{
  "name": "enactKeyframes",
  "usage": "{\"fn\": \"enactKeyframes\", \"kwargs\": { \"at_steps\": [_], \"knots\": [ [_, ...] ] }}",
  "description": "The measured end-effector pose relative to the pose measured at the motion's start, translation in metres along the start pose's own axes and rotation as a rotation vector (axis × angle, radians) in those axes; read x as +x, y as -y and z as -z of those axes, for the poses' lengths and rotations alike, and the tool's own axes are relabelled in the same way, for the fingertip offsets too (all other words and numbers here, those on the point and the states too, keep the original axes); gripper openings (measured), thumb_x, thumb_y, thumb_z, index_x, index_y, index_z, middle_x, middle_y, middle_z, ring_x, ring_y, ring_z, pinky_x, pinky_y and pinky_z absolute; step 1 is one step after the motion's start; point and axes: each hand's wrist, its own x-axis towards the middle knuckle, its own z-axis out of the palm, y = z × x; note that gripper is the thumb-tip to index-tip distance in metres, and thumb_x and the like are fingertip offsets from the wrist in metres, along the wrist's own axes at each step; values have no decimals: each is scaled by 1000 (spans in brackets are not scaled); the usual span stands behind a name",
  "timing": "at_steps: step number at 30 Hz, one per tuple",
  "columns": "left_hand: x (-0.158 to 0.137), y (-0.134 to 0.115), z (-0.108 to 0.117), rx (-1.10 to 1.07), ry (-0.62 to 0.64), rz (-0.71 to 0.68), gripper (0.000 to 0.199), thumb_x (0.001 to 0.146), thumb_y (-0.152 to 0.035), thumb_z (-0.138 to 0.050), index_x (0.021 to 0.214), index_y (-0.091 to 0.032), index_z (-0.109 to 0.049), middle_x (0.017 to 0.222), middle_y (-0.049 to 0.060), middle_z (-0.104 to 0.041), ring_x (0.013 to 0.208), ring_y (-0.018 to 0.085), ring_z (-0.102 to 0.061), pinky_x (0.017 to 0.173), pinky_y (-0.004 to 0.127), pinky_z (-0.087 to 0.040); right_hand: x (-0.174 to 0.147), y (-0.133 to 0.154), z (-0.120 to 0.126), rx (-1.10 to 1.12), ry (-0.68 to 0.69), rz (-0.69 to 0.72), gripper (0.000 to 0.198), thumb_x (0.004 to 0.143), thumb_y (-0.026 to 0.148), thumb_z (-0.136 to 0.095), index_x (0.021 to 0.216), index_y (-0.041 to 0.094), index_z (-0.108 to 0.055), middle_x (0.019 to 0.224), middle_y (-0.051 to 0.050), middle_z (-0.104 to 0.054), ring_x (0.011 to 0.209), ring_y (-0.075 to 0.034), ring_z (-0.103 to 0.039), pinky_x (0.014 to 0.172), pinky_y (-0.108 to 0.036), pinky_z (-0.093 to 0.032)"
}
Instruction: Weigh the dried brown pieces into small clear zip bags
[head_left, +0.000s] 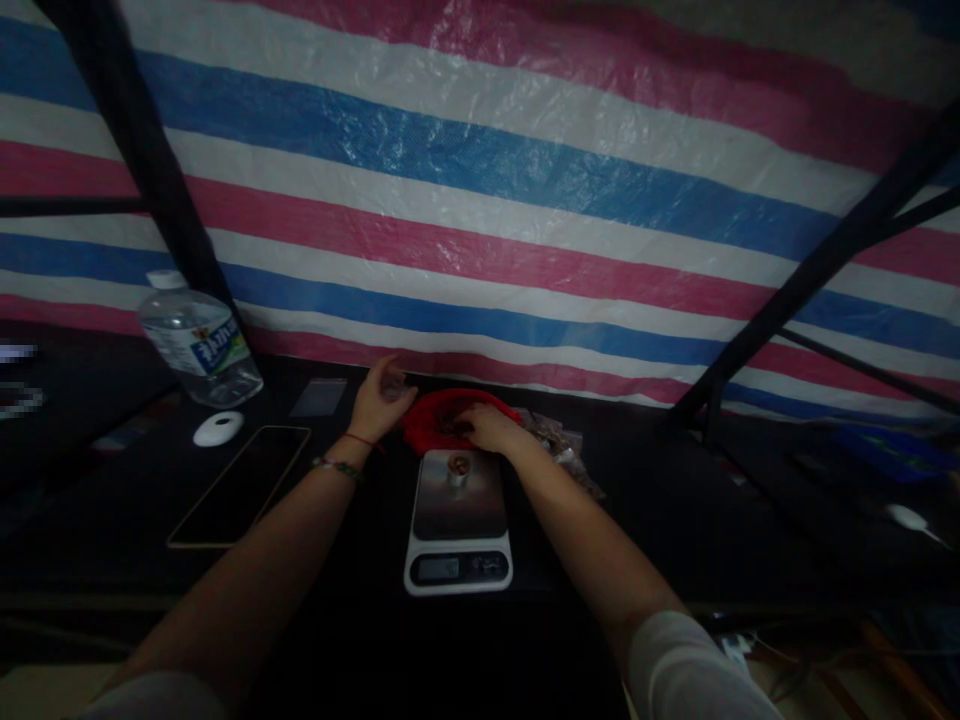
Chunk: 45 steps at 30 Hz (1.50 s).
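My left hand (379, 398) is raised at the left rim of a red bowl (424, 425), its fingers curled around what looks like a small clear plastic bag (395, 385). Reaching into the bowl, my right hand (491, 428) has its fingers bent down among small dark pieces (454, 420); what they pinch is too small to make out. In front of the bowl stands a white kitchen scale (459, 515) with a metal plate. A small round metal cup (458, 471) with brown contents rests on that plate. The scale's display is too dim to read.
Several filled clear bags (562, 450) lie right of the bowl, partly behind my right forearm. To the left are a flat clear bag (319, 397), a phone (240, 487), a white mouse-like object (219, 429) and a large plastic bottle (199, 340). A striped sheet (480, 230) hangs behind.
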Motion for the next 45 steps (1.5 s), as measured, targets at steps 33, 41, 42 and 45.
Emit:
{"fn": "enactKeyframes", "kwargs": {
  "at_steps": [33, 41, 42, 45],
  "knots": [
    [-18, 7, -8, 106, 316, 145, 40, 69, -47, -65, 95, -19, -55, 89, 3, -65, 78, 18, -61, 71, 29, -48, -16, -2, -9, 97, -276, -74, 25, 84, 11, -55, 103, 17, -70, 107, -8, -68, 103, -17, -59, 93, -28, -42],
    [-15, 8, -8, 137, 304, 153, 37, 70, -48, -63, 93, -19, -57, 86, 3, -66, 78, 19, -62, 71, 31, -49, -19, -3, -1, 21, -57, -33, 29, 80, 20, -62, 107, 18, -70, 109, -8, -70, 104, -20, -62, 92, -27, -42],
    [-15, 8, -8, 135, 308, 159, 38, 70, -47, -63, 93, -19, -57, 86, 3, -66, 78, 19, -62, 71, 31, -49, -17, -2, 0, 15, -38, -34, 30, 78, 19, -62, 108, 18, -70, 110, -8, -69, 104, -20, -62, 92, -26, -43],
    [-14, 8, -8, 123, 318, 179, 38, 69, -47, -63, 94, -18, -57, 86, 3, -66, 79, 19, -62, 72, 32, -49, -9, 3, 4, -26, 23, -42, 32, 76, 13, -60, 106, 19, -71, 109, -8, -70, 104, -21, -62, 91, -25, -43]
  ]
}}
